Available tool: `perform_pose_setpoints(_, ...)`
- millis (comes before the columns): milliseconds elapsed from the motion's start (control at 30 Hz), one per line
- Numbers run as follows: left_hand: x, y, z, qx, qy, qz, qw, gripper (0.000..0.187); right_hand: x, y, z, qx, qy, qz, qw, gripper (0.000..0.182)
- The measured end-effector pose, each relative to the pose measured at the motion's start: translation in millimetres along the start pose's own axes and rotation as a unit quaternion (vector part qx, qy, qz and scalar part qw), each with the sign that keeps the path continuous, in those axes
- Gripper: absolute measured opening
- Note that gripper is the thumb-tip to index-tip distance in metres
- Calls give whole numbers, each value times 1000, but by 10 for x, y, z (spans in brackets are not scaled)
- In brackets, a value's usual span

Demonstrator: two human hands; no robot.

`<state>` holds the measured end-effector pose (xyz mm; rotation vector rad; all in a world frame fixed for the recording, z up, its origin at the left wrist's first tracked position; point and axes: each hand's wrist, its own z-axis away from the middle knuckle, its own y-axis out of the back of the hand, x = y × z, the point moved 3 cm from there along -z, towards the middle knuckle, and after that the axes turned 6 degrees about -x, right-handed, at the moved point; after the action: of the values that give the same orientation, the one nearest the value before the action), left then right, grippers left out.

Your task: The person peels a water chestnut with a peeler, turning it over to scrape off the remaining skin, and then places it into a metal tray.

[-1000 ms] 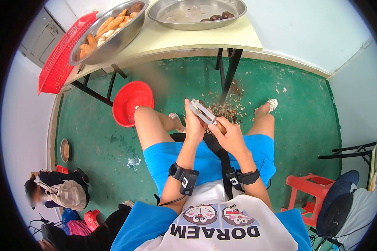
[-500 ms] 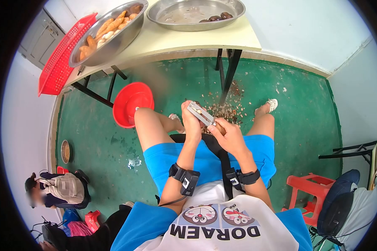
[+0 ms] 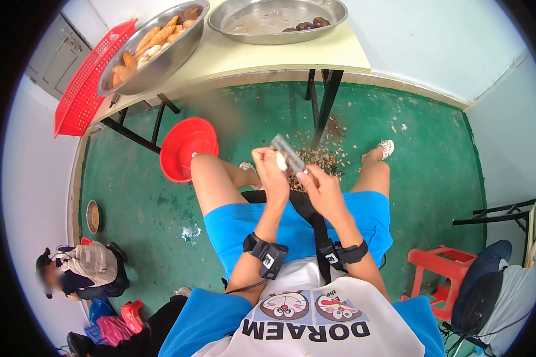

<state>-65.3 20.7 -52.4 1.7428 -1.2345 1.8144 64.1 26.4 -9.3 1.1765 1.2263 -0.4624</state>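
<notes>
Over the floor between my knees, my left hand [image 3: 270, 168] is closed around a pale peeled tuber [image 3: 281, 161], most of it hidden by the fingers. My right hand [image 3: 323, 189] grips a peeler [image 3: 289, 154] whose wide metal head, blurred by motion, is raised just beside the tuber. The handle is covered by my right fingers. Below both hands, brown and pale peelings [image 3: 323, 162] lie scattered on the green floor.
Ahead, a table [image 3: 268, 64] bears a steel bowl [image 3: 181, 52] of peeled tubers, a red basket [image 3: 89, 89] and a steel basin [image 3: 280, 38] with dark tubers. A red tub [image 3: 187, 140] stands by my left knee. Red stool [image 3: 438, 273] at right; people sit behind.
The peeler has lifted off the tuber, its head swinging more upright and away from my left palm. My left hand has turned, showing more of the pale tuber.
</notes>
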Motion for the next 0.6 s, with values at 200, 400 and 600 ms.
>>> perform_pose_setpoints(200, 109, -195, 75, -49, 76, 124, 988, 16, 271, 178, -70, 87, -51, 3, 995, 28)
perform_pose_setpoints(400, 107, -215, 58, -114, 233, 243, 935, 27, 292, 170, -71, 138, -92, -43, 985, 29)
perform_pose_setpoints(600, 109, -192, 43, -141, 290, 267, 908, 24, 165, 121, -45, 80, -19, -92, 992, 27)
